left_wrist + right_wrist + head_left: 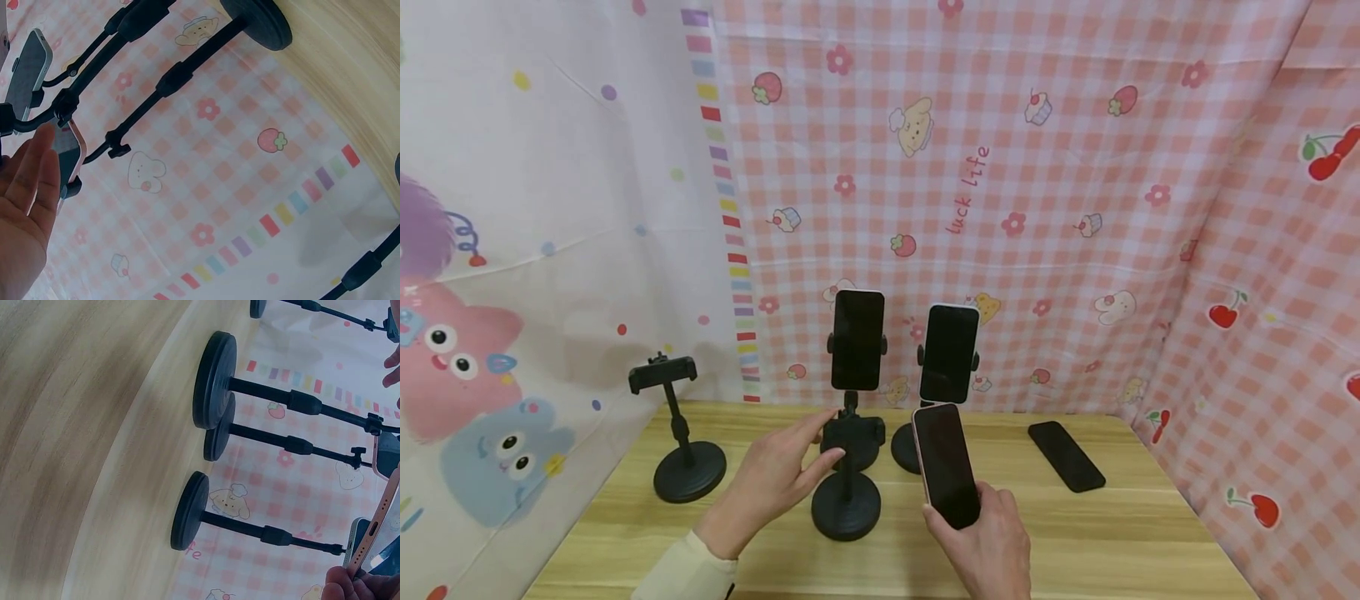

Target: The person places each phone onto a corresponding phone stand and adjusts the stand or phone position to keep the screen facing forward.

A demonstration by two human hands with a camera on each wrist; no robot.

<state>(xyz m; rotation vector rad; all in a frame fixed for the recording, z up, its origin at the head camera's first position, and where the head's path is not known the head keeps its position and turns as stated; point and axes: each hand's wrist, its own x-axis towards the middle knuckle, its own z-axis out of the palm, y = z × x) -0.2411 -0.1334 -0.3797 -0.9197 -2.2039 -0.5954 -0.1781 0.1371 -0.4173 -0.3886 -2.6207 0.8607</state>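
Note:
In the head view the left hand is at the empty clamp of the nearest black stand, whose round base rests on the table; its fingers are extended, and contact is unclear. The right hand grips the lower end of a pink-edged phone, tilted with its dark screen up, just right of that stand. In the right wrist view the fingers pinch the phone's end. The left wrist view shows the left hand with fingers straight beside the clamp.
Behind stand two holders with upright phones. An empty black stand is at the left of the wooden table. One black phone lies flat at the right. Patterned cloth hangs behind and on both sides.

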